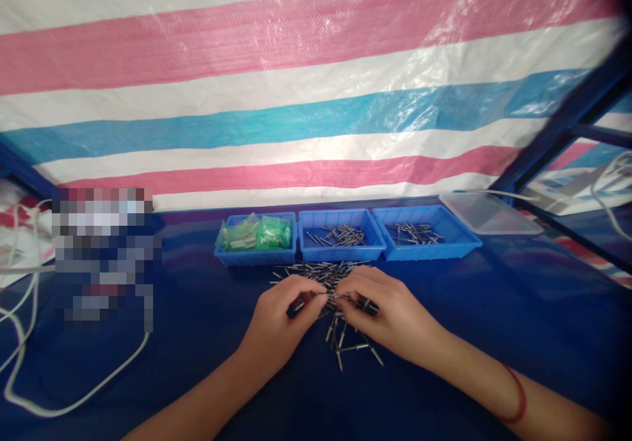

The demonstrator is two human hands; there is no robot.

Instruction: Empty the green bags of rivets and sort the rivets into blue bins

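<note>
A loose pile of thin metal rivets (340,342) lies on the dark blue table, partly hidden behind and under both hands. Over its left side, my left hand (286,312) pinches a small rivet between thumb and index finger. Facing it, my right hand (382,306) has its fingers closed on rivets, some dark ends showing at the palm. The fingertips of both hands nearly meet above the pile. Behind the pile stand three blue trays: the left tray (257,256) holds green and clear bags, while the middle tray (340,254) and right tray (434,251) hold loose rivets.
A clear plastic lid (488,216) lies behind the right tray. White cables (74,405) curl across the table's left side, near a pixelated area. A striped sheet (296,125) hangs behind the table, with a dark blue frame (548,122) at the right.
</note>
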